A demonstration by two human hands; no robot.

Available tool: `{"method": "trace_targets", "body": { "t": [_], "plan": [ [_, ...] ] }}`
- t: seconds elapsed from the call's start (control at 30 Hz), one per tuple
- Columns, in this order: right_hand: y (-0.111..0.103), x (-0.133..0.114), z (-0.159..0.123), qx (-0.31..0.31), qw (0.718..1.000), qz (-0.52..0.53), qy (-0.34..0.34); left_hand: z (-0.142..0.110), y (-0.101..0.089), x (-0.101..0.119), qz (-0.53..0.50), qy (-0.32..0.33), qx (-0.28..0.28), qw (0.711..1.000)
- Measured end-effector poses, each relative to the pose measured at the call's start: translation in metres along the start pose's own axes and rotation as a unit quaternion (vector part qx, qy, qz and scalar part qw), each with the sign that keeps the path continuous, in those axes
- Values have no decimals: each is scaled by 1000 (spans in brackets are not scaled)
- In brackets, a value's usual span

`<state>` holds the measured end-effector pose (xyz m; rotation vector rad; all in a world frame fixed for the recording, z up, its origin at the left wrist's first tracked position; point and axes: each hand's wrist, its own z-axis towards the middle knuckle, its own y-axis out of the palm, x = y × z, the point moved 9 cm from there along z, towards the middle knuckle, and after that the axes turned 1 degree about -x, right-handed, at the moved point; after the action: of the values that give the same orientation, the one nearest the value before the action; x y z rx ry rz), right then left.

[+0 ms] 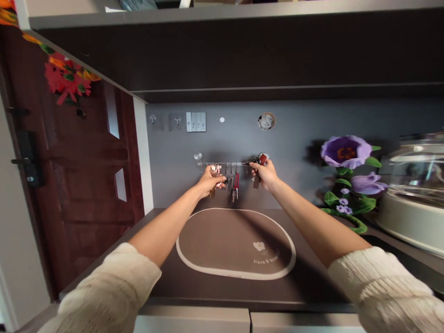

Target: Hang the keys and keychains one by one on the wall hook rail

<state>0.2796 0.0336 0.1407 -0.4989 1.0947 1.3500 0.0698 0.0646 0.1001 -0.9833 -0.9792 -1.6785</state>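
A thin metal hook rail (pixel 222 163) runs along the grey back wall, held by clear suction cups. At its left part my left hand (pixel 210 180) is closed around a bunch of keys (pixel 215 169) with a pale pink charm. Near the rail's right end my right hand (pixel 265 173) grips keys with a dark tag and a red fob (pixel 263 159). Between the hands, keys with a red strap (pixel 236 180) hang from the rail. Fingers partly hide what each hand holds, and I cannot tell whether those bunches touch the hooks.
Below lies an oval brown mat (pixel 236 240) on the dark counter (pixel 208 291). An overhanging shelf (pixel 243 51) spans the top. Purple flowers (pixel 346 151) and a clear-lidded white appliance (pixel 412 212) stand right. A dark red door (pixel 83 194) is at left.
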Motion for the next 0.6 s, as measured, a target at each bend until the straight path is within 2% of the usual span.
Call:
{"method": "trace_targets", "body": {
  "t": [0.1, 0.23, 0.33, 0.4, 0.47, 0.53, 0.6],
  "plan": [
    [7, 14, -19, -124, 989, -61, 49, -23, 2, -18, 42, -41, -100, 993],
    [6, 56, -64, -264, 940, -167, 139, -60, -2, -49, 179, -92, -226, 953],
    [4, 76, -91, -349, 894, -223, 170, -78, -12, -60, 280, -110, -279, 912],
    [4, 83, -99, -390, 865, -249, 196, -80, -20, -62, 326, -134, -295, 888],
    [2, 83, -92, -384, 860, -267, 205, -71, -30, -58, 345, -141, -268, 888],
    [1, 76, -70, -316, 894, -265, 174, -49, -41, -44, 332, -91, -168, 924],
    [-4, 67, -42, -189, 942, -252, 116, -25, -48, -29, 296, -12, -38, 954]
  ]
}}
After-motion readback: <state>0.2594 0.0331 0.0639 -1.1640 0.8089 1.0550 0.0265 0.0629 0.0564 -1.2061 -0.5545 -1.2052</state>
